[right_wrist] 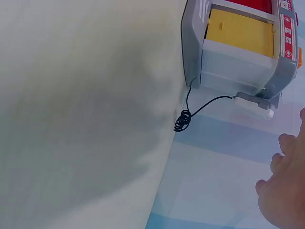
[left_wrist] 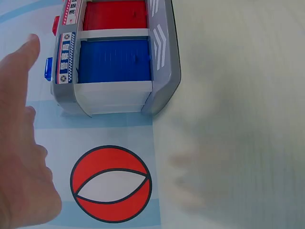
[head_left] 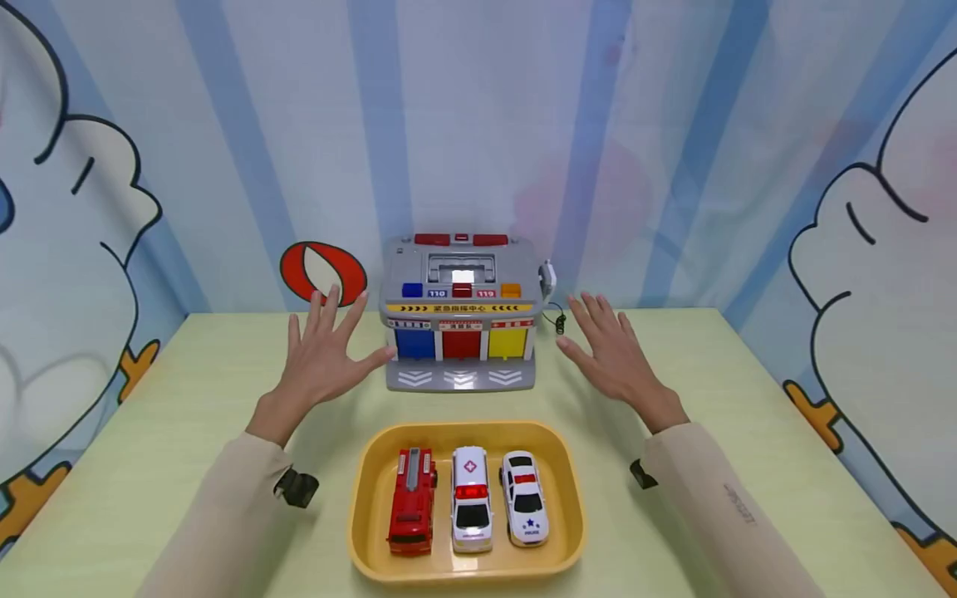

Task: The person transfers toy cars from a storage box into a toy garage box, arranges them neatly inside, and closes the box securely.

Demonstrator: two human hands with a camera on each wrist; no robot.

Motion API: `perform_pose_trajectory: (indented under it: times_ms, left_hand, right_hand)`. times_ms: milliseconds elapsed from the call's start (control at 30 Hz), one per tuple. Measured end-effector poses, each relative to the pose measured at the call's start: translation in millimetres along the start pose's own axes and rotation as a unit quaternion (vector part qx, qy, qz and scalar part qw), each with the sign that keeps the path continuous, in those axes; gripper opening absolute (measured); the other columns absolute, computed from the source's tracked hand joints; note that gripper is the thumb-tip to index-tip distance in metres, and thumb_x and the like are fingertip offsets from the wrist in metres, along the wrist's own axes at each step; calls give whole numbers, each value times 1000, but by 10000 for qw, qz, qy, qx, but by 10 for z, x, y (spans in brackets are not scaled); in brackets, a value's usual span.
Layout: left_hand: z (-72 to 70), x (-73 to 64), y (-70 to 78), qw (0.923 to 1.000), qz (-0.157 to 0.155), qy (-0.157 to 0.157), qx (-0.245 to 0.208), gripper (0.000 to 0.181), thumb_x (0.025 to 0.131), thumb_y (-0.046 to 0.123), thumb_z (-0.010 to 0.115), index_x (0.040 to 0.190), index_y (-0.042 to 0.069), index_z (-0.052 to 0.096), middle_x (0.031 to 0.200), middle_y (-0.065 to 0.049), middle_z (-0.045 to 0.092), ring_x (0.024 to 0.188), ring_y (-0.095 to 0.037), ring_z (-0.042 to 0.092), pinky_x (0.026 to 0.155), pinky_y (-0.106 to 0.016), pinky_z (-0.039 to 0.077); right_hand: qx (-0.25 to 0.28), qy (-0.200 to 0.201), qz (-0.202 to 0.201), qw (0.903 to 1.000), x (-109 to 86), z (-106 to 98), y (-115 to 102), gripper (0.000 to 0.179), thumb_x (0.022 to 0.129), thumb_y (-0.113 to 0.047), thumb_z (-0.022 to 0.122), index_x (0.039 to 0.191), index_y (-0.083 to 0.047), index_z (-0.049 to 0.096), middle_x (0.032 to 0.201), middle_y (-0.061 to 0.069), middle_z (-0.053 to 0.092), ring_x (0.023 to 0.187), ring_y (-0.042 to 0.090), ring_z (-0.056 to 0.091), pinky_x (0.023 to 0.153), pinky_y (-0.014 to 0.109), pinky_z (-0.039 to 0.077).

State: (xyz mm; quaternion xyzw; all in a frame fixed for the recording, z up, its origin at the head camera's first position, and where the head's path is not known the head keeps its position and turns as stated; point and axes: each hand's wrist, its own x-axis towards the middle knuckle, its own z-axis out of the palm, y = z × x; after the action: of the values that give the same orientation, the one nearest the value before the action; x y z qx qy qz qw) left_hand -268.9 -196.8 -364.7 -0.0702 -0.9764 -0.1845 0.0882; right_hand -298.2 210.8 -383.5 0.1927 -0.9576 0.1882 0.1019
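Observation:
A grey toy rescue station (head_left: 460, 291) stands at the table's back, with a blue door (head_left: 414, 344), a red door (head_left: 461, 344) and a yellow door (head_left: 507, 343), all down. My left hand (head_left: 321, 357) is spread to its left, thumb tip overlapping the station's edge in the head view. To its right my right hand (head_left: 611, 357) is held with straight fingers, holding nothing. In front, a yellow tray (head_left: 467, 573) holds a red fire truck (head_left: 412, 502), a white ambulance (head_left: 471, 502) and a white police car (head_left: 525, 501), side by side.
A white toy handset (right_wrist: 255, 107) hangs on the station's right side, its coiled black cord (right_wrist: 183, 120) lying at the table's back edge. A striped cloth backdrop (head_left: 478, 124) with cartoon figures rises behind the pale green table (head_left: 224, 374).

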Motion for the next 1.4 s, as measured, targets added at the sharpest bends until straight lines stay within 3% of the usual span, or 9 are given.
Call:
perform_pose_trajectory:
  times_ms: [300,633,1033,1267,1400]
  left_hand:
    - [-15,323,22,9996,257,-63,-76,96,86,67,58,161,23,17,169,-17,1,155,-42,-9,120,-68,-8]
    - [-32,547,81,9960,470,-317,694,94,87,71,53,161,25,17,170,-13,1,156,-39,-7,121,-65,-9]
    - [-36,787,209,9942,713,-475,648,93,86,71,53,161,27,18,170,-14,4,156,-38,-6,123,-62,-6]
    - [-47,900,224,9914,1002,-560,626,92,85,69,56,160,25,25,169,-14,7,156,-39,-3,124,-61,0]
    - [-34,929,226,9915,987,-655,538,93,84,69,58,160,25,25,169,-14,8,156,-39,-2,124,-62,2]
  right_hand:
    - [-289,-128,-91,9995,346,-20,-132,79,100,-66,31,162,-21,12,169,12,9,157,36,2,125,59,2]
    - [-585,-332,-241,9974,635,-64,-249,75,102,-57,38,162,-22,9,170,11,9,157,35,1,125,59,1]
    - [-709,-359,-335,9963,783,-11,-298,76,101,-59,37,162,-22,13,169,12,11,157,34,0,125,59,1]
    - [-757,-488,-384,9952,831,46,-292,74,101,-60,34,162,-21,13,170,11,8,157,33,-1,126,58,3]
    - [-736,-518,-357,9953,841,85,-308,73,101,-60,33,161,-23,14,170,10,8,157,33,-2,126,57,2]
